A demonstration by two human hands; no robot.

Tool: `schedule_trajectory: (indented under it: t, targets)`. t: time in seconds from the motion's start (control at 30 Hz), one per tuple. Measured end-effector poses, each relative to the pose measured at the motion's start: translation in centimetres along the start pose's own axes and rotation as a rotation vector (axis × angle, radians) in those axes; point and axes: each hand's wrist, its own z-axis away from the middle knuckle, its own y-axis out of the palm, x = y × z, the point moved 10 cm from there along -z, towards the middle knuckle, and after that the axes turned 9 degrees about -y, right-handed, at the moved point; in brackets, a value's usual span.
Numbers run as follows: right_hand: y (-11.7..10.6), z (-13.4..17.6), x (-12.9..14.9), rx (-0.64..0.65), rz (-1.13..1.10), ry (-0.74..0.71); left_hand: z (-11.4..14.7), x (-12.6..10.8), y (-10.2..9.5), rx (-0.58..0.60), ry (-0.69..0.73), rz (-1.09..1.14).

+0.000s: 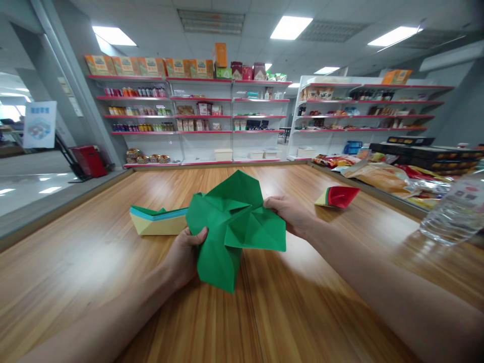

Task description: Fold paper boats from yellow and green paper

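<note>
A creased sheet of green origami paper (217, 224), folded into a pinwheel-like shape with several flaps, is held up above the wooden table (295, 312). My left hand (187, 252) pinches its lower left edge, thumb on the near face. On the right side, my right hand (285, 214) grips a flap between thumb and fingers. Behind my left hand stands a folded paper boat (161, 224), yellow outside with blue and green layers along its top. The green sheet and my left hand cover its right end.
A small red and yellow folded paper piece (340, 197) lies at the table's right. Beyond it are snack bags (381, 176), stacked dark boxes (427, 156) and a clear plastic bottle (456, 212). Stocked shelves (200, 98) stand past the table's far edge.
</note>
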Motion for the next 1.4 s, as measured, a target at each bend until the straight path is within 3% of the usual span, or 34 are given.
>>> schedule_trajectory:
  t: [0.33, 0.5, 0.73, 1.03, 1.4]
  targets:
    - [-2.5, -1.2, -0.9, -0.122, 0.043, -0.068, -0.3, -1.4, -2.7, -0.191, 0.228, 0.018]
    - [-1.0, 0.0, -1.7, -0.147, 0.101, -0.044, -0.2, -1.3, -2.0, -0.164, 0.247, -0.052]
    - [2.4, 1.9, -3.0, -0.11, 0.144, -0.019, 1.0, -2.8, -3.9, -0.425, 0.364, -0.378]
    - [1.6, 1.8, -1.3, -0.181, 0.307, -0.136, 2.2, -4.3, -3.7, -0.572, 0.4, -0.507]
    - [1.1, 2.1, -0.2, -0.268, 0.293, -0.193, 2.5, -4.4, -4.4, -0.605, 0.478, -0.442]
